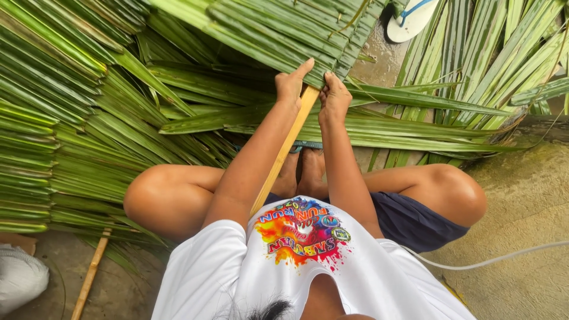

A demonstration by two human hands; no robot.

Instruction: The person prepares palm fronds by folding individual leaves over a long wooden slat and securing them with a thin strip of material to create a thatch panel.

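Between the person's bent knees, a long pale-yellow bamboo slat [283, 155] slants up from the lap to a row of folded green palm leaves [284, 35], and both hands meet at its upper end. The left hand [291, 86] clamps a leaf fold to the slat, forefinger stretched up, while the right hand [335, 98] pinches the leaf just beside it. This looks like the folding-and-fixing step; the next move calls for firm pressure so the fold cannot spring open.
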